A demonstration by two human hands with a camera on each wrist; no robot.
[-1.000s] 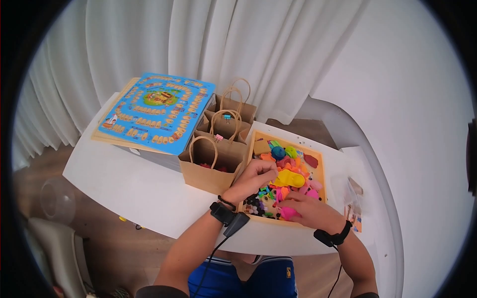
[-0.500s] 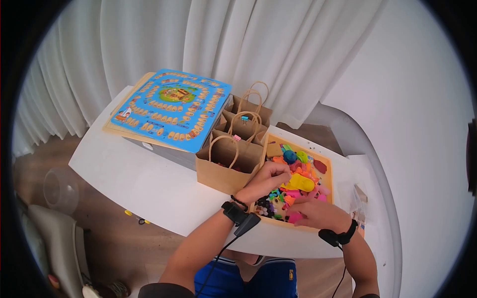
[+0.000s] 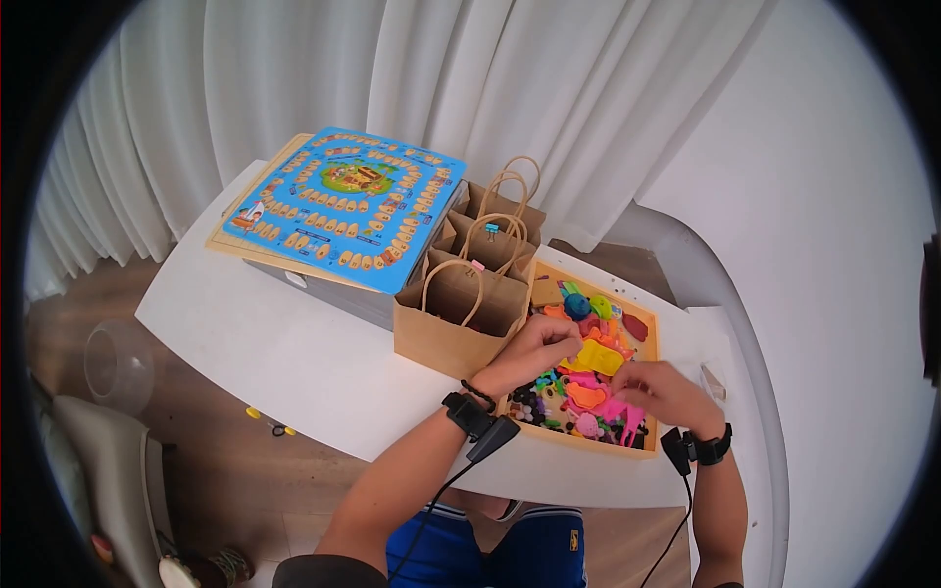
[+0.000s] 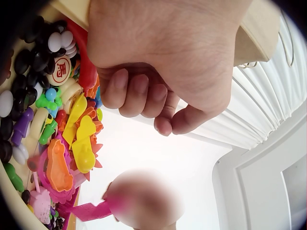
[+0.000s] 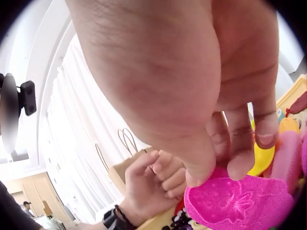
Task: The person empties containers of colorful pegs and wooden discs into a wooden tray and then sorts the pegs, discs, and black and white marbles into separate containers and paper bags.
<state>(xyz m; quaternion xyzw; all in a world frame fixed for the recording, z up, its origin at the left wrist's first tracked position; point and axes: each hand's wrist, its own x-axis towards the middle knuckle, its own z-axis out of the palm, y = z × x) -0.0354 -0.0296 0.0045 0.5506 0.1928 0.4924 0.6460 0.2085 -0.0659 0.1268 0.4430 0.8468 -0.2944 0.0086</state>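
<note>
My left hand (image 3: 541,351) hovers over the left side of a shallow wooden tray (image 3: 655,377). Its fingers curl in and the thumb tip meets the index finger, with nothing visible between them. Over the tray's right side, my right hand (image 3: 671,394) pinches a bright pink toy mold (image 5: 242,203) between thumb and fingers. Small toys fill the tray: a yellow mold (image 3: 601,358), an orange mold (image 4: 60,165) and a blue ball (image 3: 576,307) among them. Black and white pieces (image 4: 41,60) lie in its near left corner.
Brown paper bags (image 3: 456,333) with looped handles stand directly left of the tray. Beyond them, a blue game board (image 3: 343,206) lies on a grey box (image 3: 333,294). The white table (image 3: 245,343) has a curved edge. A clear plastic packet (image 3: 714,382) lies right of the tray.
My right hand has risen from the tray's near right part and shifted right, exposing pink and orange pieces beneath. The left hand keeps its pose over the tray. The head view has swung slightly.
</note>
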